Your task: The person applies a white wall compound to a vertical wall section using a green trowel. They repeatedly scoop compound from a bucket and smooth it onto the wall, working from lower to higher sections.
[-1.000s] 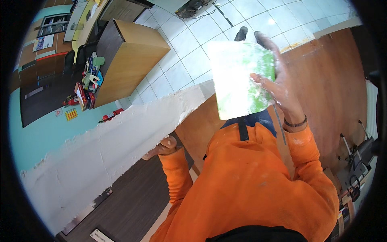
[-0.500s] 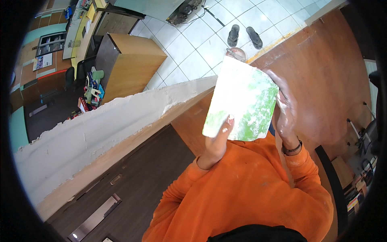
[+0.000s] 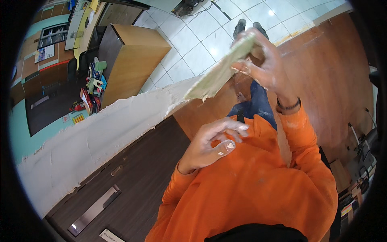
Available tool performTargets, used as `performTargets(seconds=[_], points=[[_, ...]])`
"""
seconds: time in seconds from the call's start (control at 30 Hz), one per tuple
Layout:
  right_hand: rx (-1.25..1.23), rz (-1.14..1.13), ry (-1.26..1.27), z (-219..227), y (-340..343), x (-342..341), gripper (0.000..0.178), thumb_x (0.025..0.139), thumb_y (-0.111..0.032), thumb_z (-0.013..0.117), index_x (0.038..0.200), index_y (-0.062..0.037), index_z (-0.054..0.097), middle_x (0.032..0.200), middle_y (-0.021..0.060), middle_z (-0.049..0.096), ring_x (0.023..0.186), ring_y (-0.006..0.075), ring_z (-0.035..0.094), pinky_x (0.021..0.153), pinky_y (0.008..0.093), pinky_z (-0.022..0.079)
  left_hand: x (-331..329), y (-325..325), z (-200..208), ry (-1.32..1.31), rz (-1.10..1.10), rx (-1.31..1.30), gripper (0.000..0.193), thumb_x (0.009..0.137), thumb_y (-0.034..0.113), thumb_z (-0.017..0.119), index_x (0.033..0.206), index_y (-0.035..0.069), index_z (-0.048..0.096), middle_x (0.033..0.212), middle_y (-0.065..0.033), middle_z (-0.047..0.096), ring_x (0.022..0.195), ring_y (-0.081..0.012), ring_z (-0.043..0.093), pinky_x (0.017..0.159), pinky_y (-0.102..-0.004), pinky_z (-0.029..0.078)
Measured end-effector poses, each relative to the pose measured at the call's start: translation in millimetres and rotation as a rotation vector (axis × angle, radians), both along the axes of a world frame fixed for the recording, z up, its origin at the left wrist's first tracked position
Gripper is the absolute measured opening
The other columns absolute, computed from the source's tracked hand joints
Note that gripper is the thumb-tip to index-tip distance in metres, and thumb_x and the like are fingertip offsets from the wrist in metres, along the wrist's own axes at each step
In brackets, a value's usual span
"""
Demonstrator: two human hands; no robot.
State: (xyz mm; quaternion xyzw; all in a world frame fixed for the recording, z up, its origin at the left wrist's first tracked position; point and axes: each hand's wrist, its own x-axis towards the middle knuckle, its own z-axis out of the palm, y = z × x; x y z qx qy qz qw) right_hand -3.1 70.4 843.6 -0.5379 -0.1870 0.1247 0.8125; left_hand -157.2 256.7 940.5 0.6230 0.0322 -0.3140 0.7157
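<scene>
1. Sandpaper sheet [image 3: 219, 70], pale green and seen nearly edge-on, is raised above the tiled floor [image 3: 193, 44].
2. Right hand [image 3: 262, 66] pinches its upper end.
3. Left hand [image 3: 211, 145] hangs below, fingers loosely curled, holding nothing.

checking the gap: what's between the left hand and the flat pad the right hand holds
Nothing solid: in the head view the left hand hangs free below the flat pad; behind the gap show only orange sleeve and blue trousers.
</scene>
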Motion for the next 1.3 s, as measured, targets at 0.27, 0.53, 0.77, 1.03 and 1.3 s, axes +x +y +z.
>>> performTargets(seconds=[0.27,0.53,0.77,1.03,1.3], points=[[0.009,0.311,-0.245,15,58,38,0.043,0.086,-0.008,0.083,0.122,-0.0005,0.06,0.102,0.0032,0.063,0.099,0.0127,0.061,0.091,0.0309,0.051,-63,51,8,-0.075,0.504,0.465,0.032,0.104,0.028,0.061,0.112,-0.001,0.071,0.101,-0.0125,0.072,0.086,-0.0189,0.07,0.068,-0.028,0.054],[0.207,0.43,-0.188,24,79,54,0.045,0.088,-0.02,0.081,0.123,0.0023,0.063,0.102,0.0126,0.068,0.093,0.0188,0.064,0.084,0.0316,0.05,-74,94,23,-0.431,0.754,0.861,0.039,0.105,0.033,0.061,0.098,-0.004,0.071,0.092,-0.0163,0.073,0.082,-0.0253,0.073,0.066,-0.0338,0.057],[0.206,0.468,-0.292,22,93,67,0.06,0.084,-0.028,0.088,0.13,-0.0028,0.061,0.11,0.0081,0.066,0.104,0.015,0.059,0.091,0.0321,0.048,-64,109,21,-0.478,0.719,1.051,0.042,0.103,0.034,0.066,0.098,-0.007,0.075,0.089,-0.0195,0.076,0.085,-0.0309,0.076,0.081,-0.0431,0.063],[0.247,0.361,-0.402,8,119,74,0.057,0.082,-0.025,0.089,0.127,-0.0008,0.062,0.106,0.0082,0.064,0.104,0.0148,0.059,0.091,0.0312,0.047,-75,123,11,-0.569,0.787,1.059,0.04,0.104,0.029,0.065,0.095,-0.009,0.075,0.091,-0.0217,0.076,0.086,-0.0362,0.077,0.085,-0.0539,0.064],[0.209,0.221,-0.313,-1,112,64,0.054,0.082,-0.029,0.089,0.122,-0.0018,0.064,0.104,0.0074,0.067,0.098,0.0145,0.061,0.087,0.0312,0.05,-72,124,14,-0.631,0.724,1.005,0.041,0.103,0.03,0.066,0.094,-0.009,0.076,0.089,-0.0209,0.076,0.083,-0.0356,0.077,0.084,-0.0545,0.065]])
